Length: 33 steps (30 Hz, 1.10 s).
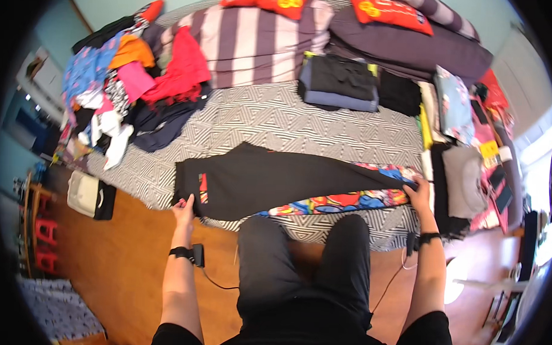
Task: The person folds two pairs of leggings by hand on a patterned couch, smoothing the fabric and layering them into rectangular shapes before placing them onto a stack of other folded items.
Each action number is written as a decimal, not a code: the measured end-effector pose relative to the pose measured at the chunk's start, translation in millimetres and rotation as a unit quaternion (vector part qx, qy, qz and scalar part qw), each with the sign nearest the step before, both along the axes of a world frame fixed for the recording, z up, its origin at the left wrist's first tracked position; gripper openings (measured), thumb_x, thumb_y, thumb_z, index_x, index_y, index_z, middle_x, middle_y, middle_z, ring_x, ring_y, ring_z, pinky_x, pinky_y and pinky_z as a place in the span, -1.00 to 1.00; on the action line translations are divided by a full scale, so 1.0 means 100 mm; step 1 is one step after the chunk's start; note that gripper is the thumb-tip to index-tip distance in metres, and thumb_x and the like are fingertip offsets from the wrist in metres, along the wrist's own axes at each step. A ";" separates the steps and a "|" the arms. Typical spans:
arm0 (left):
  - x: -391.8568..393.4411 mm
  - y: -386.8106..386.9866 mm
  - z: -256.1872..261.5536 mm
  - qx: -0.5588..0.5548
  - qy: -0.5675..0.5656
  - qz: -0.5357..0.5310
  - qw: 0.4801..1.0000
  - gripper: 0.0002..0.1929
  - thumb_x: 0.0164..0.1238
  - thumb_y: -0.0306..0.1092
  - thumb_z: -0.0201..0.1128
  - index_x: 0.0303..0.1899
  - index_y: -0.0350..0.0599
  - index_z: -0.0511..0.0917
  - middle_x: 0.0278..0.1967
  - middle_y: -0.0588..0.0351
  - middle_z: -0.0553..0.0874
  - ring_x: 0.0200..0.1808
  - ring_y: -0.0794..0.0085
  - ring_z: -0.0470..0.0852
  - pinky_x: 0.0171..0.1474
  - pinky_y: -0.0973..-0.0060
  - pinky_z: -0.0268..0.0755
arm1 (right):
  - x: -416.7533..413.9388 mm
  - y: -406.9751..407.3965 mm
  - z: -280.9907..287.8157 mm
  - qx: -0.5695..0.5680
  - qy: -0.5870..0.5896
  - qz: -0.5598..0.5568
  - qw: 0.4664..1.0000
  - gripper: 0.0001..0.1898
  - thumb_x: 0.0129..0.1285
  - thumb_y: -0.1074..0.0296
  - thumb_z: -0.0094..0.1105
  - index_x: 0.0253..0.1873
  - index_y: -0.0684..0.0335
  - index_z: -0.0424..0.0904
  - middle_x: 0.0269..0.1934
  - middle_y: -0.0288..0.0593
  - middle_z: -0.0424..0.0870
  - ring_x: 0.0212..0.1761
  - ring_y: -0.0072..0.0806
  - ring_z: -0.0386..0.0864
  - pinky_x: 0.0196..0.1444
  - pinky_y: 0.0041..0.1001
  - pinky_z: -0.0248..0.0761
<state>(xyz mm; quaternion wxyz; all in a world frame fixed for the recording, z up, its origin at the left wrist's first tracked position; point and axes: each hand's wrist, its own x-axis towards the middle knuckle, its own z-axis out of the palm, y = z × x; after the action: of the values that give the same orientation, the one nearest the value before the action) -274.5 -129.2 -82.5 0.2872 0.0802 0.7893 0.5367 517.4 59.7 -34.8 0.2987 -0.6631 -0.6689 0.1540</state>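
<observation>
A pair of black leggings or trousers (257, 178) with colourful printed side panels lies stretched sideways on the patterned bed cover (260, 112), in front of my knees. My left hand (185, 209) pinches the waistband corner at the near left. At the far right end, my right hand (418, 194) grips the leg cuffs, thumb on top. One leg lies over the other, with a strip of the print showing along the near edge. Both wrists wear black bands with small devices and cables.
A loose heap of clothes (170, 73) lies at the back left. Folded dark garments (340, 81) are stacked at the back centre, near striped bedding (257, 44). More folded clothes, with a grey garment (465, 179), line the right side. A white and black bin (86, 195) stands on the floor.
</observation>
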 end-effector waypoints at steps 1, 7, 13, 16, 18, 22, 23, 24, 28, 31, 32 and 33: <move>0.12 0.06 0.07 0.010 -0.059 -0.059 0.996 -0.65 0.26 -0.19 0.52 -0.08 -0.04 0.52 -0.12 0.22 0.67 -0.19 0.51 0.61 -0.20 0.44 0.49 | -0.05 -0.05 0.10 -0.043 -0.076 -0.048 0.995 -0.51 0.00 0.30 0.55 0.07 0.29 0.66 0.07 0.13 0.63 0.10 -0.01 0.58 0.17 -0.20 0.46; 0.02 0.05 -0.05 0.127 -0.217 -0.005 0.968 -0.60 0.48 -0.15 0.31 0.19 -0.12 0.48 0.10 0.03 0.67 0.09 0.21 0.66 0.04 0.12 0.59 | -0.23 0.00 0.67 0.111 -0.243 0.037 0.963 -0.73 0.13 0.25 0.45 -0.16 0.29 0.71 0.05 0.10 0.66 0.18 0.03 0.54 0.23 -0.11 0.38; -0.17 0.35 0.71 0.263 -0.230 -0.037 0.936 -0.53 0.65 -0.09 0.04 0.34 -0.25 0.38 0.31 -0.07 0.55 0.35 0.06 0.49 0.35 -0.05 0.40 | -0.38 0.59 1.41 0.012 0.240 -0.034 0.970 -0.71 0.37 0.27 0.35 -0.30 0.34 0.49 -0.47 -0.24 0.58 -0.38 -0.49 0.59 -0.30 -0.43 0.51; -0.18 0.60 1.13 0.270 -0.312 0.002 0.911 -0.42 0.66 0.07 -0.09 0.34 -0.26 0.42 0.35 -0.10 0.52 0.35 0.06 0.50 0.46 0.08 0.29 | -0.35 0.77 1.84 -0.085 0.247 -0.064 0.963 -0.66 0.27 0.28 0.47 -0.35 0.30 0.42 -0.49 -0.30 0.56 -0.44 -0.56 0.52 -0.35 -0.46 0.45; -0.17 0.63 1.14 0.287 -0.344 -0.004 0.894 -0.42 0.65 0.07 -0.07 0.37 -0.25 0.39 0.36 -0.07 0.52 0.36 0.06 0.49 0.47 0.10 0.29 | -0.20 0.79 1.75 -0.035 0.135 -0.053 0.989 -0.63 0.24 0.26 0.49 -0.37 0.29 0.40 -0.51 -0.28 0.53 -0.46 -0.55 0.46 -0.38 -0.43 0.40; -0.58 -0.01 0.42 0.268 -0.286 -0.013 0.920 -0.42 0.67 0.06 -0.09 0.40 -0.25 0.35 0.35 -0.05 0.53 0.36 0.12 0.50 0.44 0.11 0.34 | -0.34 0.68 1.00 0.076 -0.018 -0.023 0.997 -0.53 0.10 0.16 0.56 -0.37 0.34 0.39 -0.52 0.05 0.46 -0.48 -0.15 0.44 -0.35 -0.18 0.33; -0.60 -0.15 0.17 0.233 -0.252 -0.026 0.939 -0.51 0.67 -0.05 -0.02 0.35 -0.24 0.39 0.27 -0.02 0.59 0.26 0.14 0.58 0.34 0.13 0.48 | -0.30 0.63 0.74 0.071 -0.042 -0.032 0.996 -0.53 0.11 0.13 0.55 -0.32 0.37 0.43 -0.46 0.13 0.55 -0.43 0.01 0.51 -0.32 -0.16 0.36; -0.79 -0.43 -0.01 0.208 -0.187 -0.017 0.960 -0.63 0.62 -0.20 0.11 0.26 -0.22 0.44 0.17 0.01 0.64 0.13 0.18 0.66 0.21 0.17 0.59 | -0.41 0.57 0.47 0.038 -0.056 -0.051 0.996 -0.52 0.11 0.10 0.55 -0.31 0.39 0.46 -0.42 0.17 0.59 -0.37 0.07 0.56 -0.29 -0.15 0.39; 0.04 0.05 -0.03 0.092 -0.049 0.034 0.994 -0.71 0.38 -0.29 0.34 0.03 -0.09 0.49 -0.06 0.09 0.64 -0.07 0.36 0.64 -0.12 0.35 0.53 | 0.11 0.24 0.08 0.012 -0.105 -0.094 0.990 -0.53 0.20 0.02 0.47 -0.11 0.39 0.63 -0.31 0.19 0.70 -0.25 0.12 0.67 -0.15 -0.18 0.53; -0.33 -0.04 0.16 0.081 0.111 0.033 0.990 -0.56 0.32 -0.17 0.41 0.09 -0.19 0.48 0.00 0.03 0.63 0.04 0.32 0.61 0.03 0.32 0.51 | -0.14 0.20 0.13 -0.042 -0.062 -0.086 0.993 -0.52 0.21 0.04 0.46 -0.03 0.40 0.64 -0.19 0.19 0.71 -0.14 0.03 0.68 -0.06 -0.16 0.53; -0.48 -0.08 0.23 0.087 0.209 0.012 0.974 -0.44 0.29 -0.08 0.45 0.15 -0.25 0.48 0.06 -0.03 0.63 0.11 0.27 0.60 0.11 0.30 0.50 | -0.27 0.20 0.13 -0.033 -0.067 -0.079 0.994 -0.50 0.22 0.05 0.46 0.00 0.41 0.63 -0.15 0.21 0.69 -0.09 0.03 0.67 -0.02 -0.16 0.53; -0.54 0.01 0.27 0.088 0.208 0.013 0.974 -0.44 0.29 -0.08 0.45 0.15 -0.25 0.48 0.06 -0.03 0.63 0.11 0.27 0.60 0.11 0.30 0.50 | -0.30 0.19 0.15 -0.022 -0.079 -0.082 0.993 -0.49 0.22 0.05 0.45 0.03 0.42 0.62 -0.10 0.23 0.68 -0.03 0.03 0.65 0.02 -0.17 0.52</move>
<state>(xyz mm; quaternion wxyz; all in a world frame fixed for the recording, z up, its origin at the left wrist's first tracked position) -328.6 -128.5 -55.3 0.1014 0.2045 0.7827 0.5790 487.7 78.4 -19.6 0.2420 -0.7319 -0.6306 0.0904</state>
